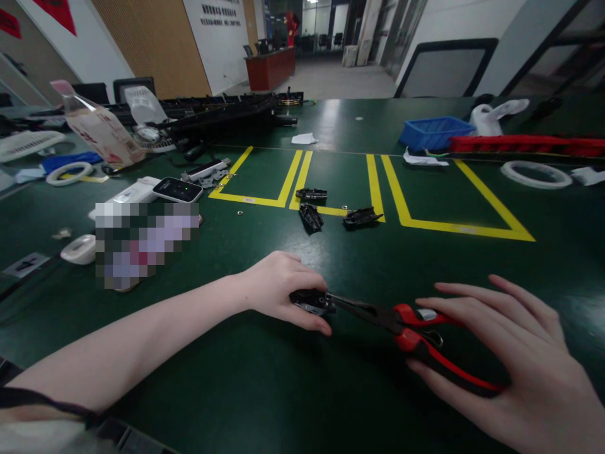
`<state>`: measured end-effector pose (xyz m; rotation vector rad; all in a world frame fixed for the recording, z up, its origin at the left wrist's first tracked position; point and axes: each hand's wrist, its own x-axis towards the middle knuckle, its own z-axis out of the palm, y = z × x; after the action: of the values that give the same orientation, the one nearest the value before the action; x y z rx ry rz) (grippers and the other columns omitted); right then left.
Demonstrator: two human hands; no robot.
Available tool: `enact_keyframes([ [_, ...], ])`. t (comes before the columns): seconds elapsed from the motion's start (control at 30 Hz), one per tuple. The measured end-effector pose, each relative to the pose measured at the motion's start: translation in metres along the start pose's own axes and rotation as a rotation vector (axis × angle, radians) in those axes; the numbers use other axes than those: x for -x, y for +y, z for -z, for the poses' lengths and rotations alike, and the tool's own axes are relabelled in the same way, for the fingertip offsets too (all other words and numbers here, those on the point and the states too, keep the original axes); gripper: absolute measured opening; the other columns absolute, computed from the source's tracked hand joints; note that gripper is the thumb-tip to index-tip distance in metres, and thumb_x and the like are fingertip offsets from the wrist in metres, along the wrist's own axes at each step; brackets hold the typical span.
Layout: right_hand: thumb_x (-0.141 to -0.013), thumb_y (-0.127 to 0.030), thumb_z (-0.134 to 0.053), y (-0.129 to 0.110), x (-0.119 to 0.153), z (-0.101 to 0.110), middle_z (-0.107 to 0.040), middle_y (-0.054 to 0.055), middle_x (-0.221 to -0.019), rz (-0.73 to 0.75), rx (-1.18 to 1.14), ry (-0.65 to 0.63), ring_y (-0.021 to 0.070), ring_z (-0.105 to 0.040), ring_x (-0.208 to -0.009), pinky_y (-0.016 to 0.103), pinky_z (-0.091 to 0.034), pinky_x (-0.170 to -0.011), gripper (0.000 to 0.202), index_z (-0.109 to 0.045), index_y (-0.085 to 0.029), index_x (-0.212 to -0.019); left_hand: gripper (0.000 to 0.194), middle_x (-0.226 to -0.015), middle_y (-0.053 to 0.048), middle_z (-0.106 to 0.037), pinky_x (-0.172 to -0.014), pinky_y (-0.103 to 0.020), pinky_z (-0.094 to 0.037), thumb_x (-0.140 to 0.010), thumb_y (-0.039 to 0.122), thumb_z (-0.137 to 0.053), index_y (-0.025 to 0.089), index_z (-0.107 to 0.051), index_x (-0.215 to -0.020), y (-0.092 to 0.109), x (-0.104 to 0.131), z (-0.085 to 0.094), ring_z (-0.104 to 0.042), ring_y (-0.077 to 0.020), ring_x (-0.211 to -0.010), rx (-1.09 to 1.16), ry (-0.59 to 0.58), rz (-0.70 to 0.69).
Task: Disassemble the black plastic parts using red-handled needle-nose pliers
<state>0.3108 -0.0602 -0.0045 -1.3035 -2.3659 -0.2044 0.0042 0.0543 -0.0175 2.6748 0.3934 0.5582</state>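
Observation:
My left hand is closed round a small black plastic part low over the green table. Red-handled long-nose pliers lie across my right hand, the handles between its thumb and fingers. The pliers' tips touch or nearly touch the right end of the black part; the exact contact is too small to tell. Farther back, three similar black parts rest on and near the yellow tape.
Yellow tape outlines mark the green table. At the left are a bottle, a black-topped device and a white tape roll. A blue basket and long red strip stand at the back right.

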Motion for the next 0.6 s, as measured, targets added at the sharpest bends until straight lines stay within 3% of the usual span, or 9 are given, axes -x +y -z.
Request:
enact_keyframes([
  [0.2,-0.084,-0.052,-0.061,0.006,-0.003,0.0,-0.069,0.01,-0.106,-0.025,0.001,0.036,0.0404,-0.065,-0.105,0.07,-0.043,-0.097,0.044,-0.055,-0.028,-0.12,0.059,-0.069,0.0,-0.068,-0.056,-0.028,-0.037,-0.093,0.071,-0.047,0.015,-0.066,-0.088,0.001,-0.001,0.001,-0.058,-0.0116,-0.057,-0.003,0.017,-0.022],
  [0.43,-0.085,-0.055,-0.063,0.007,-0.008,0.001,-0.072,0.008,-0.105,-0.018,-0.037,-0.044,0.0362,-0.068,-0.099,0.07,-0.047,-0.093,0.045,-0.056,-0.028,-0.12,0.062,-0.071,-0.001,-0.069,-0.056,-0.027,-0.037,-0.094,0.072,-0.042,0.015,-0.066,-0.09,0.001,-0.001,0.002,-0.057,-0.0114,-0.057,-0.014,-0.009,-0.025],
  [0.6,-0.083,-0.059,-0.064,0.004,-0.012,0.005,-0.073,0.003,-0.102,-0.039,-0.108,-0.073,0.0335,-0.071,-0.091,0.071,-0.045,-0.096,0.043,-0.06,-0.032,-0.116,0.057,-0.074,0.0,-0.07,-0.057,-0.028,-0.037,-0.093,0.07,-0.048,0.015,-0.066,-0.093,0.002,-0.001,0.002,-0.058,-0.0116,-0.059,-0.041,-0.021,-0.047],
])
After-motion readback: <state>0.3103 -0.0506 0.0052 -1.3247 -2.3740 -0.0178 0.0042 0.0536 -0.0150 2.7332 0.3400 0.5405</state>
